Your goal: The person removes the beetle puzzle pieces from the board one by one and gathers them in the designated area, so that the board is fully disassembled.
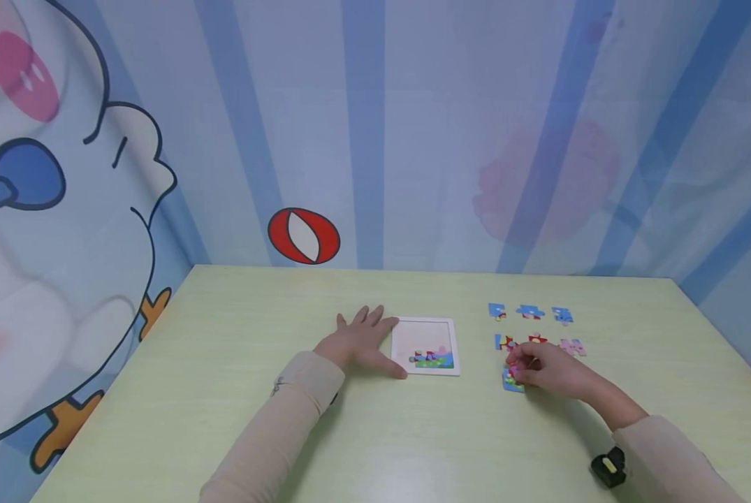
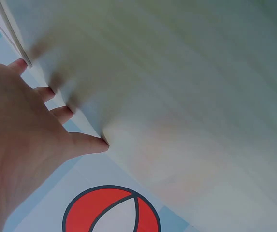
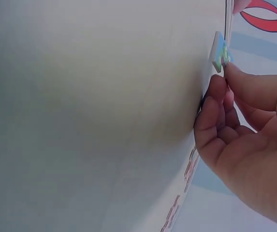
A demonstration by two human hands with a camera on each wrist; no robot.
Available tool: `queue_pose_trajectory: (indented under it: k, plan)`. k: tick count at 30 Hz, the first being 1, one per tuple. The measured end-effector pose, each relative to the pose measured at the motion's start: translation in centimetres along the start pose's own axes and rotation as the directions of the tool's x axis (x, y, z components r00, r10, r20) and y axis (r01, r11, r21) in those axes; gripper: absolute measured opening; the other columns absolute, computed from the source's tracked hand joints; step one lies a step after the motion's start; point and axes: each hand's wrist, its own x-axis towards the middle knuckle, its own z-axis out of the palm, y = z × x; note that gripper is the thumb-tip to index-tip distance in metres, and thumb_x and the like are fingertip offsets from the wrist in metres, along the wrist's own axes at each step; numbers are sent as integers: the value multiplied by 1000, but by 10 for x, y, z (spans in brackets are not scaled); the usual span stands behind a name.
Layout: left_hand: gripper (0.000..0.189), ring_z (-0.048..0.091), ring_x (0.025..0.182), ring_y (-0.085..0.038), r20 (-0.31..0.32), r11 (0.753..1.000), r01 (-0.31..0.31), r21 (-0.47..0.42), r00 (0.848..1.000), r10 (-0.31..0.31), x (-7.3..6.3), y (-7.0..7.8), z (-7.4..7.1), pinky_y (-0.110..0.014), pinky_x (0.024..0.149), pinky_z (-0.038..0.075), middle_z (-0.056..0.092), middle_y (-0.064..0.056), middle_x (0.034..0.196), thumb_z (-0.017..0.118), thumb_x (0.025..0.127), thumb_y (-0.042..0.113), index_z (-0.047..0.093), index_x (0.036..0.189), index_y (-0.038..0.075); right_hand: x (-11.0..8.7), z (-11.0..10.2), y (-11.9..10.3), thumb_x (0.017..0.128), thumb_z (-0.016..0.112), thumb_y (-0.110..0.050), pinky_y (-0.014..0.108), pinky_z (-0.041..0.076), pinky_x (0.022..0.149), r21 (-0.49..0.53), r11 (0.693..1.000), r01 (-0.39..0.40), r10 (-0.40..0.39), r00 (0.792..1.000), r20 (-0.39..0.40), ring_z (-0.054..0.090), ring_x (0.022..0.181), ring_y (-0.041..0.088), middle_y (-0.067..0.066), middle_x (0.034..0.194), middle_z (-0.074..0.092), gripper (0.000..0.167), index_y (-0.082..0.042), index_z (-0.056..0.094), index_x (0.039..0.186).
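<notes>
A square white puzzle tray [image 1: 425, 320] lies on the table, with colourful joined jigsaw pieces [image 1: 434, 360] in its lower right part. My left hand [image 1: 364, 344] lies spread at the tray's left side, thumb and fingertips at its edge; the left wrist view shows the straight fingers [image 2: 87, 143] too. Right of the tray, my right hand [image 1: 554, 370] pinches a blue and green jigsaw piece [image 1: 511, 380] between thumb and fingers. The right wrist view shows this piece tilted up at the fingertips [image 3: 230, 70].
Loose jigsaw pieces stand in rows beyond the right hand: blue ones [image 1: 530, 311] at the back, red [image 1: 537, 338] and pink [image 1: 573, 346] ones nearer. A black device [image 1: 609, 468] sits at the right wrist. A printed curtain [image 1: 425, 140] hangs behind the table [image 1: 161, 391].
</notes>
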Motion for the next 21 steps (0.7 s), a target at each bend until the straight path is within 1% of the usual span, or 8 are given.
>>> queue_pose_trajectory:
  k: [1, 2, 5, 8, 9, 12, 21]
  plan:
    - [101, 5, 148, -34, 1, 1000, 0, -2, 1000, 0, 0, 0, 0, -69, 110, 4, 11, -6, 162, 67, 72, 69, 25, 154, 27, 0, 0, 1, 90, 64, -5, 25, 44, 66, -8, 1000, 9, -9, 1000, -2, 49, 78, 16, 3, 85, 54, 10, -1, 61, 99]
    - [101, 5, 148, -34, 1, 1000, 0, -4, 1000, 0, 0, 0, 0, -69, 110, 4, 11, -6, 162, 67, 72, 69, 25, 154, 27, 0, 0, 3, 90, 65, -5, 25, 44, 64, -23, 999, 35, -35, 999, -7, 49, 76, 15, 3, 83, 54, 9, -1, 60, 97]
    - [101, 4, 148, -34, 1, 1000, 3, 5, 1000, -3, 0, 1, 0, -69, 110, 4, 11, -6, 162, 67, 72, 69, 25, 154, 28, 2, 0, 6, 89, 65, -5, 27, 44, 64, -56, 997, 46, -47, 999, -15, 49, 75, 15, 1, 82, 53, 8, -3, 61, 96]
    - [101, 4, 148, -33, 1, 1000, 6, 9, 1000, -6, 0, 1, 0, -69, 110, 4, 11, -6, 162, 66, 72, 69, 24, 154, 28, 2, 1, 4, 89, 65, -5, 27, 43, 64, -81, 996, 21, -22, 1000, -19, 49, 76, 16, 1, 81, 53, 8, -4, 62, 96]
    - [101, 4, 149, -33, 2, 1000, 7, 8, 1000, -7, 0, 1, 0, -69, 110, 4, 11, -6, 162, 67, 72, 69, 25, 154, 28, 3, 1, 3, 89, 65, -5, 27, 44, 65, -86, 996, -5, 4, 1000, -17, 49, 77, 17, 1, 82, 53, 8, -5, 62, 97]
    - [101, 4, 149, -33, 5, 1000, 7, -3, 1000, -7, -2, 2, -1, -69, 110, 4, 11, -6, 163, 67, 72, 69, 25, 154, 28, 3, 2, 0, 89, 65, -4, 26, 43, 64, -108, 994, -29, 27, 999, -17, 48, 77, 17, 1, 82, 53, 9, -4, 63, 98]
    - [101, 4, 148, -34, 0, 1000, -5, -14, 1000, 5, -3, 1, -1, -69, 110, 3, 10, -6, 162, 67, 72, 69, 25, 154, 27, 3, 2, -2, 89, 65, -3, 26, 43, 65, -137, 990, -42, 40, 999, -18, 48, 78, 17, 1, 83, 53, 13, -2, 63, 101]
